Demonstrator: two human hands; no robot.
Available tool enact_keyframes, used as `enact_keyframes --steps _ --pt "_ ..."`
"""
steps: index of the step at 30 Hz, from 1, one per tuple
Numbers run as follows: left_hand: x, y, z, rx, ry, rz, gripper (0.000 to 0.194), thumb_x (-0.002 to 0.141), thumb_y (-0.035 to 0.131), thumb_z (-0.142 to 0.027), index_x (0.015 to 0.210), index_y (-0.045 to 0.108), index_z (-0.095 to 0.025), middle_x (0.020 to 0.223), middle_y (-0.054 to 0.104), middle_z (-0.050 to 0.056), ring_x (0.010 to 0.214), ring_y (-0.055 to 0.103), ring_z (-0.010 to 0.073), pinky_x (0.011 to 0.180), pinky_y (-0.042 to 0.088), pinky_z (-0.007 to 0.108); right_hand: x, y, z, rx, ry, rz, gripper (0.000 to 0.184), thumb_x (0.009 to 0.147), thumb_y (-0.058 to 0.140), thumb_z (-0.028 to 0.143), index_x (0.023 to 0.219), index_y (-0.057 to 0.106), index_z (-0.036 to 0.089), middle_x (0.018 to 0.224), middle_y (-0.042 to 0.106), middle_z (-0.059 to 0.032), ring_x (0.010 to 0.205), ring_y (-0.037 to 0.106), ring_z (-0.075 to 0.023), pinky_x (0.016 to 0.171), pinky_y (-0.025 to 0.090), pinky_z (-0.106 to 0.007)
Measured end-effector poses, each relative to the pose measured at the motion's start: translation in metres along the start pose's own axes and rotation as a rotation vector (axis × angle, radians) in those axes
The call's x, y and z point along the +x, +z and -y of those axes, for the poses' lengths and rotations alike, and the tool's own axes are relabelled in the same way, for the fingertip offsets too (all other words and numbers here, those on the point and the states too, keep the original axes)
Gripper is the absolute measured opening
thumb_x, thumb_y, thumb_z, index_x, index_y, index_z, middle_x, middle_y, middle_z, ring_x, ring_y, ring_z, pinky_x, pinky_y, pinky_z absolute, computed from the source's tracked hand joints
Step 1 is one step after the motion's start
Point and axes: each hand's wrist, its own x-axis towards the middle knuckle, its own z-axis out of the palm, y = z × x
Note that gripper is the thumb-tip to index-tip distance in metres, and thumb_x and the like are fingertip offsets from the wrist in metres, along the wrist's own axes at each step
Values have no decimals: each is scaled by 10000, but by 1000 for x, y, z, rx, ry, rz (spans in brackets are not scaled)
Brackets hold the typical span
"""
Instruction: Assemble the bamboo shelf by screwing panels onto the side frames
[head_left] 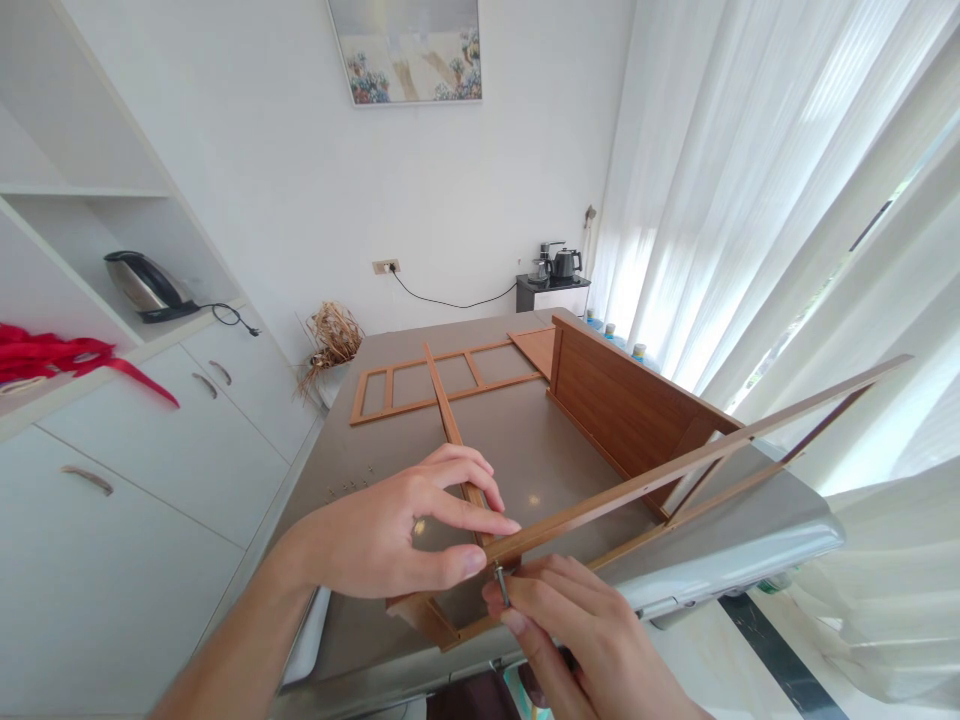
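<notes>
My left hand [394,520] grips the near corner of a wooden frame [600,508], its thumb and index finger resting around the end of the rail. A long wooden crosspiece [444,400] runs away from that corner, partly hidden behind my fingers. Just below the joint, my right hand [581,620] pinches a thin metal bolt [502,588] between thumb and fingers. The bolt's upper end is at the rail's end; whether it sits in a hole I cannot tell. A solid wooden panel [622,405] stands upright at the far end of the frame.
On the grey table [517,430] lie a flat ladder-like wooden frame [409,385] and several small screws [351,488]. Dried plants [334,335] stand beyond the left edge. White cabinets [142,480] with a kettle [146,285] line the left; curtains [712,180] hang right.
</notes>
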Motion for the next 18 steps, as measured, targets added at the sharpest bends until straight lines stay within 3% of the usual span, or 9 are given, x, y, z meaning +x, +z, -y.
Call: enact_keyframes --steps 6,10,15,18 --pt "-1 -1 -1 9 -14 16 321 927 645 -252 1231 733 -305 1270 625 45 1365 434 233 1181 399 371 -2 14 -2 273 102 29 222 1068 439 226 1140 648 214 958 761 -16 864 738 -105 817 551 -166" --pt "-1 0 -2 13 -5 8 315 920 644 -238 1215 740 -290 1261 629 53 1364 436 240 1183 398 385 -3 21 -5 321 70 -3 230 1077 424 259 1136 643 217 978 772 -24 870 747 -105 813 561 -164" --pt "0 0 -2 -2 -15 12 309 920 645 -235 1209 743 -282 1256 633 58 1355 444 241 1180 402 392 -7 21 -9 189 -105 -42 193 1037 461 154 1165 600 194 937 722 -39 848 691 -127 794 556 -206" --pt "0 0 -1 -6 -9 12 317 926 647 -243 1225 738 -295 1257 634 58 1349 446 245 1176 409 401 -9 7 -7 -17 -107 -11 313 955 463 35 1167 609 214 937 634 -40 797 606 -131 708 531 -207"
